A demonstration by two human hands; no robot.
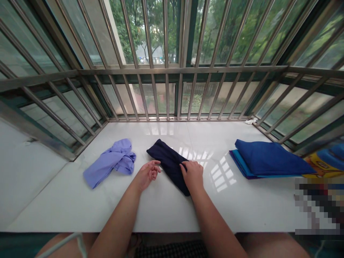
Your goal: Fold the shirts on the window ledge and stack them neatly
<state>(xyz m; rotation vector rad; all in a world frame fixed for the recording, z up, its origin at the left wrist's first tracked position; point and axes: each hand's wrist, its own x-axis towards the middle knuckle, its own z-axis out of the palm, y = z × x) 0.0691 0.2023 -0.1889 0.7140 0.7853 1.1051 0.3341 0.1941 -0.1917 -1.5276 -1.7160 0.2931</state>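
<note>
Fingers (186, 167) on folded navy cloth (169, 166)

Head view: right hand (192, 175) lies on the cloth, fingers together, not clamped; left hand (147, 175) just beside it, fingers loosely apart, touching nothing; crumpled lilac garment (110, 163) lies left on the white tiled sill (172, 215); folded blue cloths (268, 159) lie right.

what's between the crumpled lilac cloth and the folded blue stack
The head view shows a folded navy cloth lying there, the right hand on it and the left hand beside it.

Right hand (192, 175) rests palm-down; left hand (147, 175) hovers, loosely curled.
</note>
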